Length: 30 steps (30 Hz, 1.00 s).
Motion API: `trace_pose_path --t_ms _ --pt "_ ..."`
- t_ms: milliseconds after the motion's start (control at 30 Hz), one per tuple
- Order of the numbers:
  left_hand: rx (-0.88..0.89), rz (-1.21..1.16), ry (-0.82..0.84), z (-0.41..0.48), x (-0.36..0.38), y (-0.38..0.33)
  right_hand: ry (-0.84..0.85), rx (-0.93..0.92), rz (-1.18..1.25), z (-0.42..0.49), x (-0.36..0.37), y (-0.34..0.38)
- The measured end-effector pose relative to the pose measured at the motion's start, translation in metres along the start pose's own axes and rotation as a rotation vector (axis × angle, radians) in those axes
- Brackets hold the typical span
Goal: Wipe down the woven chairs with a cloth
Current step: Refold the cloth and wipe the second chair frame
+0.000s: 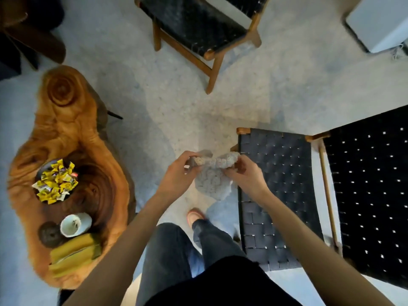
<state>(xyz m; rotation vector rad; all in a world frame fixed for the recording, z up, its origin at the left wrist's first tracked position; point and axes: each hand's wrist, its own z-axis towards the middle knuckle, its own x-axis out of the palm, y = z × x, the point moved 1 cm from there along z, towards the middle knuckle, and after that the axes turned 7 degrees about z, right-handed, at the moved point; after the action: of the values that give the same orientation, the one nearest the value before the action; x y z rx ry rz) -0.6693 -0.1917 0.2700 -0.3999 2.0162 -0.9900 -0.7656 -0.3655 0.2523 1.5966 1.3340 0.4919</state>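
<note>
- We hold the cloth (212, 176) up in the air between both hands. The left hand (177, 173) takes its left end and the right hand (246, 175) takes its right end.
- The fingers (187, 155) of each hand are curled round the bunched upper edge, so both hands are grasping the cloth and neither is released. The rest of the cloth hangs loose below the fingers and touches no chair.
- The near woven chair (278, 195) stands just right of our right fingers, with its dark seat lower than they are. Its black backrest (371, 195) lies farther right again.
- The far woven chair (194, 25) sits well beyond the fingers, across the pale floor (167, 102).
- Well to the left of our left fingers is the wooden desk (66, 129). It carries a bowl of yellow sweets (55, 180), a white cup (75, 224) and a yellow napkin (72, 252).
- We judge this to be the preparing step: the cloth is being readied between the hands and is not yet on either chair.
- The next move, as we see it, calls for gathering the cloth into a compact pad in one hand. That hand then goes right and down to the near seat and presses the pad flat along the straps.
- A loose edge could catch in the gaps of the weave, so a tidy fold would help.
</note>
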Motion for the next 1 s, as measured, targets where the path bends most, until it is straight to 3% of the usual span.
trace_pose_path --t_ms 533,733,1000 --pt "-0.025 0.219 0.435 0.202 0.078 0.024 -0.440 0.328 0.088 0.105 -0.010 -0.073" --pt "0.044 0.422 0.555 0.270 0.123 0.065 -0.559 0.398 0.136 0.156 0.004 -0.121" --pt "-0.008 0.285 0.517 0.329 0.199 0.135 -0.740 0.212 0.037 0.226 0.028 -0.195"
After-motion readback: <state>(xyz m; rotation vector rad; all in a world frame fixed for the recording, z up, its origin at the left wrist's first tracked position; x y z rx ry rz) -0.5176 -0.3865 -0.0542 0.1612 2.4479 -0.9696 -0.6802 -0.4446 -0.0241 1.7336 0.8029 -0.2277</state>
